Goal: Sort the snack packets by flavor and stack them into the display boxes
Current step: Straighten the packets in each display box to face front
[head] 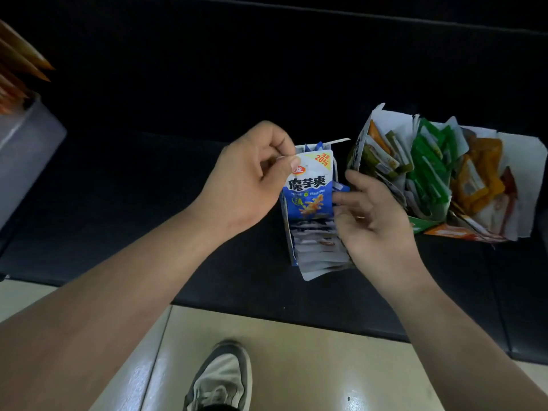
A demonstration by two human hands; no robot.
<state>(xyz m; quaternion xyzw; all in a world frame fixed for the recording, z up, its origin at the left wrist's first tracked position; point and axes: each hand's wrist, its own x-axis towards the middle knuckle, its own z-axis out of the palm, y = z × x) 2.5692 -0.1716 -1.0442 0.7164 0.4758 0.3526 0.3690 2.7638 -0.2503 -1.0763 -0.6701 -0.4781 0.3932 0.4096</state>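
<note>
- Blue snack packet (308,188) hangs upright from the left hand (246,176), pinched at its top corner between thumb and forefinger, just over the blue display box (292,250) below it.
- Right hand (376,215) sits on the packet's other side, fingers loosely curled against the box's edge; whether it truly grips anything I cannot tell.
- It looks light, thin and floppy, and the glossy film is likely slippery. The sealed top edge seems the firmest place to hold, and a second pinch at the bottom seal should stop it twisting.
- Beyond the right hand, green packets (427,167) and orange packets (477,185) lie jumbled in their own boxes on the dark bench (148,203).
</note>
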